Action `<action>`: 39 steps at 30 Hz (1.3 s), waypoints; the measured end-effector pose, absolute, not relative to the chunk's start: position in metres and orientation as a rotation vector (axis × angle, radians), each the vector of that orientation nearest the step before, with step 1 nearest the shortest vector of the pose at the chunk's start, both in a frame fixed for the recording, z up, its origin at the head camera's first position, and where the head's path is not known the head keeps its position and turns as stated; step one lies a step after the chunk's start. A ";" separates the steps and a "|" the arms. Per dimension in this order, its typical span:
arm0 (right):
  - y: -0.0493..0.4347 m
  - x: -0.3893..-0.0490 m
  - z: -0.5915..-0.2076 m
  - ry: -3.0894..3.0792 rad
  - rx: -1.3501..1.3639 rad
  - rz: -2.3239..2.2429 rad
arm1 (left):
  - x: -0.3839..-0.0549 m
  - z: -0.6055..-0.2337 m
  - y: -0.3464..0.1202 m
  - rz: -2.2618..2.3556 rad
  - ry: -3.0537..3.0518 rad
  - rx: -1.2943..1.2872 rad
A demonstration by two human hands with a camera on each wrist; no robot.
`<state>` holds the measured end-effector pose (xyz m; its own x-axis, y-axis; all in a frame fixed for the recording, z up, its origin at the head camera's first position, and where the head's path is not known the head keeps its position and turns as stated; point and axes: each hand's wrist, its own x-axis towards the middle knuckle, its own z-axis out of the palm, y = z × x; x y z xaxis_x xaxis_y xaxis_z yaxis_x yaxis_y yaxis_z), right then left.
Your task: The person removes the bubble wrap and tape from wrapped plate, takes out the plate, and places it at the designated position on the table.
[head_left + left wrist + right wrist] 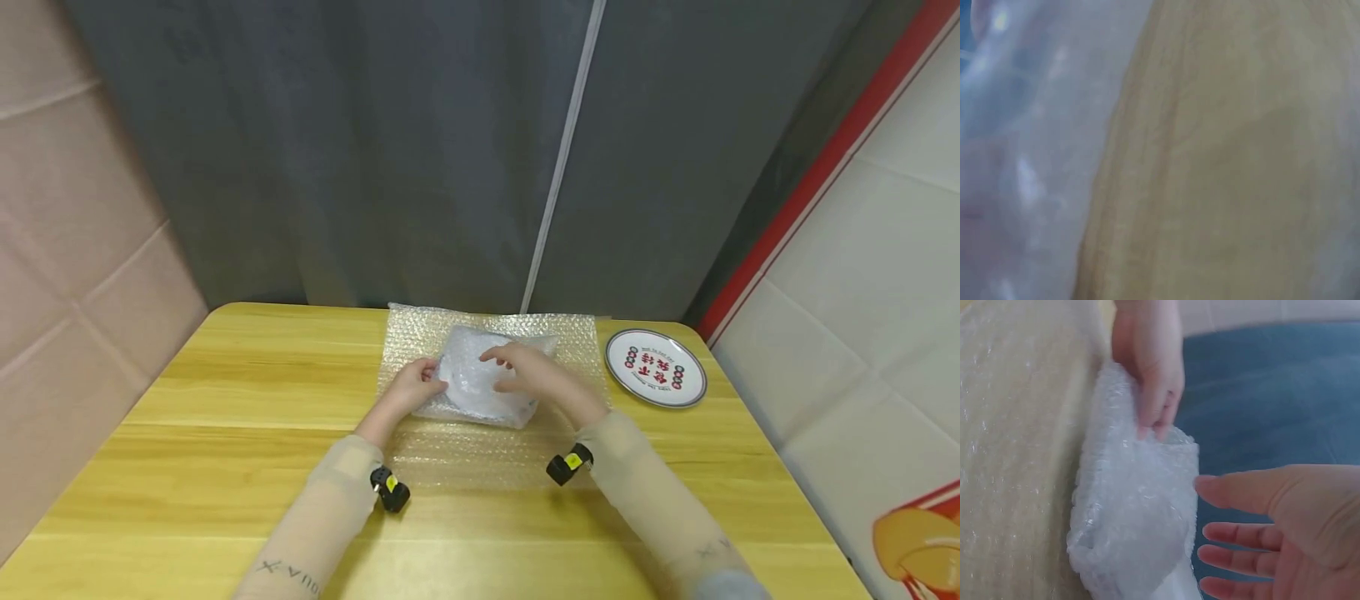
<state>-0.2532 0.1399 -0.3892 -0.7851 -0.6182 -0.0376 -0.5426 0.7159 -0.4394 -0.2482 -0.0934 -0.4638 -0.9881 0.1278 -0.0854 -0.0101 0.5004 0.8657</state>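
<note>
A bundle of folded bubble wrap [480, 396] lies mid-table, with a pale, rounded thing showing dimly through its layers. My left hand [411, 385] grips its left edge, thumb on top; in the right wrist view the left hand's fingertips [1161, 430] press into the wrapped edge. Over the bundle's right part is my right hand [531, 372]. Its fingers are spread and loosely bent, with nothing held, and the right wrist view shows them [1241, 556] beside the bundle [1138, 506]. The left wrist view is blurred, with clear wrap [1041, 144] at its left.
Under the bundle a flat bubble wrap sheet [468, 462] spreads over the wooden table [262, 400]. A white plate [630, 385] with red characters and a dark rim lies at the right. A dark grey curtain [375, 167] hangs behind the table's far edge.
</note>
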 end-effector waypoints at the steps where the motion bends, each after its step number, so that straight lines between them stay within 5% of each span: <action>1: 0.137 -0.253 -0.390 2.730 -0.960 -0.540 | -0.248 -0.464 -0.093 1.500 2.599 0.099; 39: 0.092 -0.244 -0.411 2.788 -1.094 0.062 | -0.249 -0.469 -0.096 1.586 2.615 0.217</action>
